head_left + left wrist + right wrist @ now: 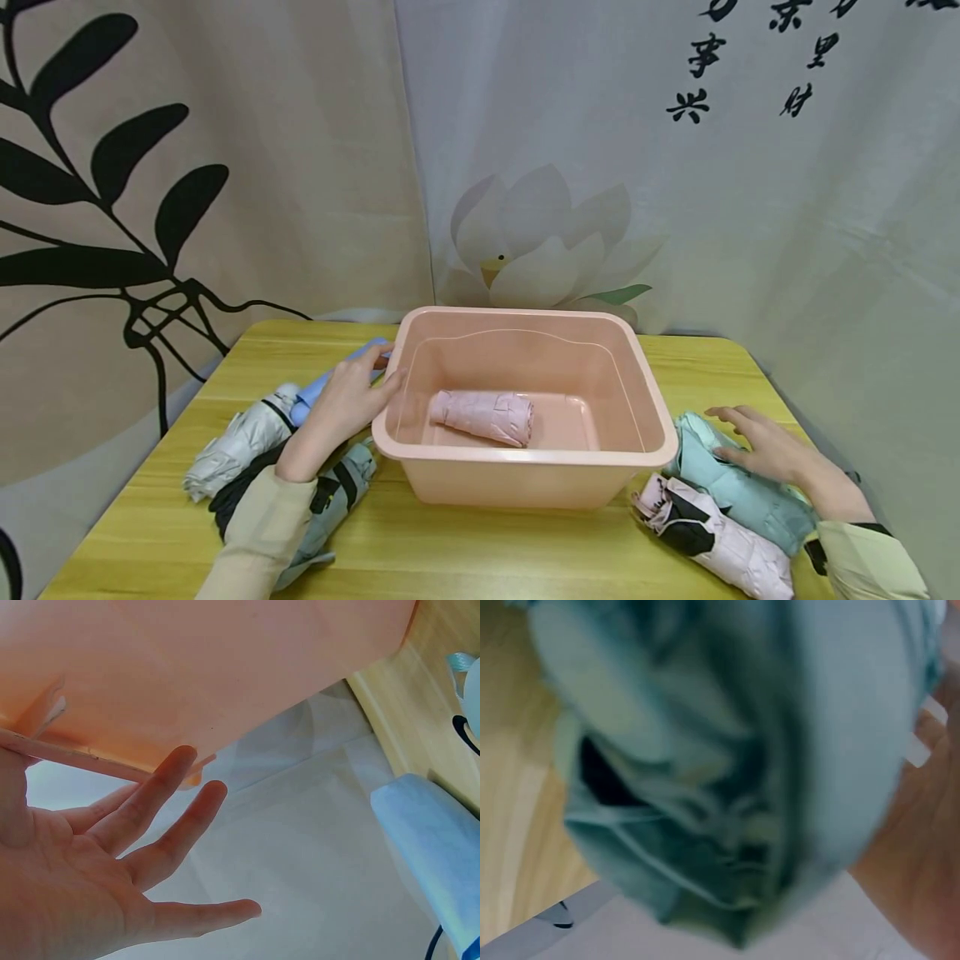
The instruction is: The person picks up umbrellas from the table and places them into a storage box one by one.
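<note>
My left hand (351,396) is at the left rim of a peach plastic basin (525,483). Its fingers (165,855) are spread and fairly straight, with fingertips at the rim in the left wrist view. Inside the basin lies a rolled pink umbrella (483,417). On the right, my right hand (772,450) hovers close over a folded teal umbrella (750,483), fingers spread and slightly bent. That umbrella, blurred, fills much of the right wrist view and partly hides the hand. A pale pink umbrella (738,550) with a black patch lies beside it, nearer me.
Left of the basin lie a blue umbrella (303,404), a silver-white umbrella (243,442), a black bundle (228,500) and a grey-green umbrella (330,508), partly behind my left arm. All rest on a yellow wood-grain table (465,550). A printed curtain (337,167) hangs behind it.
</note>
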Demonstrator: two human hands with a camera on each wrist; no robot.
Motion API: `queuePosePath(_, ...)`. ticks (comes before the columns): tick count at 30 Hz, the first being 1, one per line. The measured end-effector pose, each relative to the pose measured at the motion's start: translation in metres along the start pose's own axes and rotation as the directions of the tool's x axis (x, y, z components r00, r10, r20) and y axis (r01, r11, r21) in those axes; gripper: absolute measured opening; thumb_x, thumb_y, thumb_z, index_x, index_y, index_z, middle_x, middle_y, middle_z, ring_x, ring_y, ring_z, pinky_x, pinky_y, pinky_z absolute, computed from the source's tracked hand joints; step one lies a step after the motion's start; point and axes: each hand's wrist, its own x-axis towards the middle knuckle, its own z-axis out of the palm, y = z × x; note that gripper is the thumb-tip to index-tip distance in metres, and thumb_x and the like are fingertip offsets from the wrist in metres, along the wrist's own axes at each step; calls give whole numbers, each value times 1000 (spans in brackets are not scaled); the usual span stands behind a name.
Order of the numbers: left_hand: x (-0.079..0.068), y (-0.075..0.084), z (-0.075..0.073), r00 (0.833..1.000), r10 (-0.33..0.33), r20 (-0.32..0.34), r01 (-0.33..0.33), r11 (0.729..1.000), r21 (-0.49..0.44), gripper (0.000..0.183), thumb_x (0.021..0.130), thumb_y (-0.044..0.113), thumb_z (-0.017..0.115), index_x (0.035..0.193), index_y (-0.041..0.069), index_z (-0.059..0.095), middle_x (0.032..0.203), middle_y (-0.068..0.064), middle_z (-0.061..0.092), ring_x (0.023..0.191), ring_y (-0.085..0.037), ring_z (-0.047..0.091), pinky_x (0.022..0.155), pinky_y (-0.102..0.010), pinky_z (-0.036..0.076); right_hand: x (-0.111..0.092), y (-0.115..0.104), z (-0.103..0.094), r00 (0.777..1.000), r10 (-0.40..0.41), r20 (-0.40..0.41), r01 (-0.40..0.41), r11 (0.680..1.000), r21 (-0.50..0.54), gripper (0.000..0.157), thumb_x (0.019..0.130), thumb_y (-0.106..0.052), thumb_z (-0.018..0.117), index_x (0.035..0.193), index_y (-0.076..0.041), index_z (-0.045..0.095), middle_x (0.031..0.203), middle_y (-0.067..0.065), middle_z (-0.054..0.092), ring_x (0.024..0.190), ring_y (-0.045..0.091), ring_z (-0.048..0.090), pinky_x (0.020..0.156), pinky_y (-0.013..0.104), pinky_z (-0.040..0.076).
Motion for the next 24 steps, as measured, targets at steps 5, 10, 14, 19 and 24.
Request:
queuePosePath(5, 0, 0, 0, 1000, 3, -4, -3, 1000, 2, 46, 92, 32, 51, 130, 8, 46, 120, -17, 60, 111, -31, 57, 86, -46, 48, 0, 6, 4, 999, 3, 42, -5, 998, 60, 54, 83, -27, 66, 127, -3, 47, 119, 27, 52, 96, 38, 59, 73, 49, 49)
queuePosePath(10, 0, 0, 0, 1000, 11, -10, -11, 1000, 9, 46, 91, 33, 52, 129, 7, 47, 117, -17, 62, 108, -32, 58, 85, -46, 48, 2, 7, 5, 996, 18, 87, -28, 993, 111, 56, 83, -26, 66, 130, -5, 45, 123, 25, 51, 98, 37, 57, 74, 48, 49)
queuePosePath(14, 1, -1, 1, 1000, 17, -11, -17, 1000, 2, 44, 91, 33, 52, 128, 9, 47, 117, -15, 62, 108, -31, 58, 84, -45, 48, 4, 7, 5, 996, 1, 88, -11, 994, 108, 54, 83, -21, 65, 130, -5, 45, 123, 22, 53, 100, 35, 57, 75, 46, 49)
queuePosePath(19, 0, -2, 0, 1000, 19, -8, -19, 1000, -10, 44, 91, 32, 52, 129, 9, 46, 117, -15, 62, 109, -30, 58, 85, -45, 47, 8, 7, 7, 998, -23, 66, 18, 997, 68, 51, 83, -15, 64, 129, -3, 46, 122, 19, 55, 103, 35, 57, 76, 46, 48)
queuePosePath(24, 0, -2, 0, 1000, 17, -9, -17, 1000, -11, 44, 91, 31, 52, 129, 9, 47, 117, -15, 62, 109, -30, 58, 85, -45, 47, 10, 7, 8, 997, 3, 80, -8, 998, 66, 54, 82, -15, 66, 130, -5, 44, 118, 19, 57, 103, 36, 56, 77, 48, 48)
